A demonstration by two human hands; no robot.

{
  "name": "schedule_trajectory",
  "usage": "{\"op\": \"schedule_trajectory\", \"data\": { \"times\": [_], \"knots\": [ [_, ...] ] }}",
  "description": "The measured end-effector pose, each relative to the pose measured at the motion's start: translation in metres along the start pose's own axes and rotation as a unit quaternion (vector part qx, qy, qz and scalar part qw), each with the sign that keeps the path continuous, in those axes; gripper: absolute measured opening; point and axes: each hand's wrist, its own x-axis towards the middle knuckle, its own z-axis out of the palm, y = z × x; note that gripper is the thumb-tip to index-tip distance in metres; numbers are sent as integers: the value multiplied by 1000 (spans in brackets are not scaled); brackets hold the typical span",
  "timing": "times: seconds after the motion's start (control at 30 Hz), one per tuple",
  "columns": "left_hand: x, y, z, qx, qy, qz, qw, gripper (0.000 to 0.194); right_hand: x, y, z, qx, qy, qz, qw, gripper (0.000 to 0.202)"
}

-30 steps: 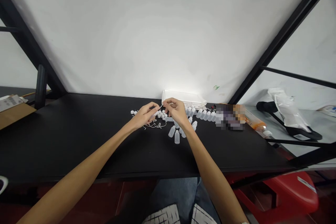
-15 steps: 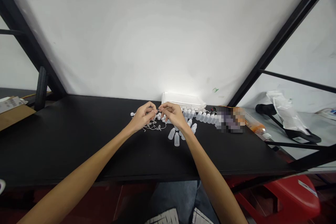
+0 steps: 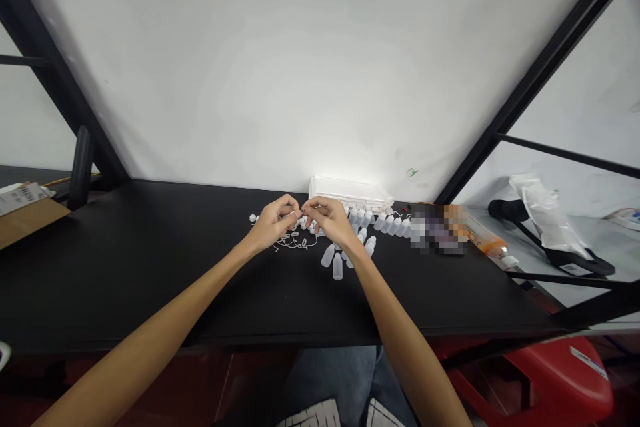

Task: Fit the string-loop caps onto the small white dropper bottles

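My left hand (image 3: 276, 221) and my right hand (image 3: 327, 217) meet fingertip to fingertip above the black table (image 3: 165, 260). Both are closed in a pinch. A tiny whitish bit shows between the fingertips, too small to name. Beneath the hands lie thin white cords (image 3: 299, 247) in loose loops, along with several small white caps (image 3: 304, 221), partly hidden by the fingers. Small translucent plastic bottles (image 3: 338, 267) stand or lie by my right wrist, some covered by it. One white cap (image 3: 253, 217) sits left of my left hand.
A white stack of flat sheets or trays (image 3: 350, 190) rests against the wall behind the hands. More small bottles (image 3: 393, 223) stand in a row at right, beside a blurred-out item. Farther right are an orange-labelled bottle (image 3: 493, 245) and a black sandal-like object (image 3: 565, 257). Cardboard (image 3: 35, 217) lies left.
Both hands keep nearly the same pinch, with only a slight shift of the fingers. The whole view has moved a little; the bottles and cords lie as before.
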Motion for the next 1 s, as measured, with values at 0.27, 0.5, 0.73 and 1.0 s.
{"op": "schedule_trajectory", "data": {
  "times": [0.27,0.5,0.73,1.0],
  "knots": [
    [1,-4,-2,15,0,4,1000,23,-1,-1,0,-21,-12,0,1000,19],
    [-1,-1,-2,1,-20,-13,1000,24,-3,-3,-3,-41,-31,-1,999,17],
    [-2,0,-2,35,6,-41,999,34,-7,-8,-2,-120,-41,-10,992,15],
    [2,-6,-3,141,29,-15,990,34,-8,-2,3,-152,-44,-30,987,14]
  ]
}}
